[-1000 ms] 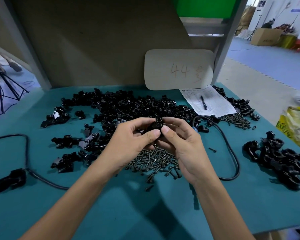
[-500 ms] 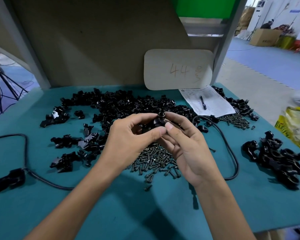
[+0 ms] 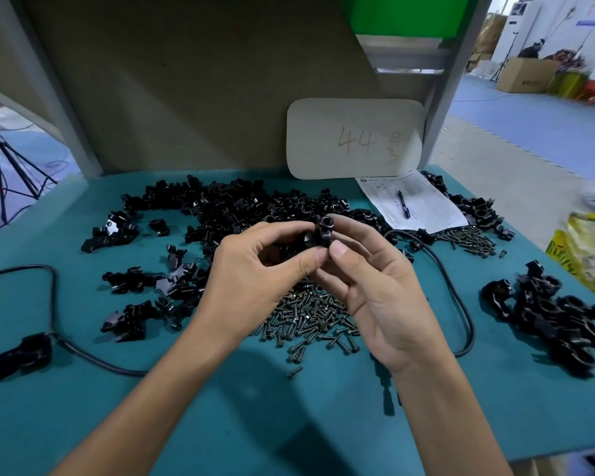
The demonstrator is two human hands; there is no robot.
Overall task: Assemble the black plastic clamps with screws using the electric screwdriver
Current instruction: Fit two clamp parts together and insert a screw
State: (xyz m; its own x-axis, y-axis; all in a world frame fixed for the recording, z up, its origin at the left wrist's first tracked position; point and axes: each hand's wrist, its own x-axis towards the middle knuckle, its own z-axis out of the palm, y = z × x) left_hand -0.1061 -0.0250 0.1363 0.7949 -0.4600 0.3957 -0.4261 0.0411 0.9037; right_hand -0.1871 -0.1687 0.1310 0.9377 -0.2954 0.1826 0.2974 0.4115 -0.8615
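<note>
Over the screws (image 3: 310, 317), left hand (image 3: 255, 269) and right hand (image 3: 382, 297) pinch one clamp (image 3: 323, 231) in curled fingers (image 3: 340, 252) — likely mating its halves, fasteners within reach.

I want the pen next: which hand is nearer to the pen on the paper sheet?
Right. Both hands grip a black clamp; the right hand sits front-left of the pen, the left hand farther left beyond it.

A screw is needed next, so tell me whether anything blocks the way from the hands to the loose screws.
Nothing visible does. The left hand and the right hand both pinch the black clamp in the air, and the screw pile lies uncovered on the table just beneath them.
</note>
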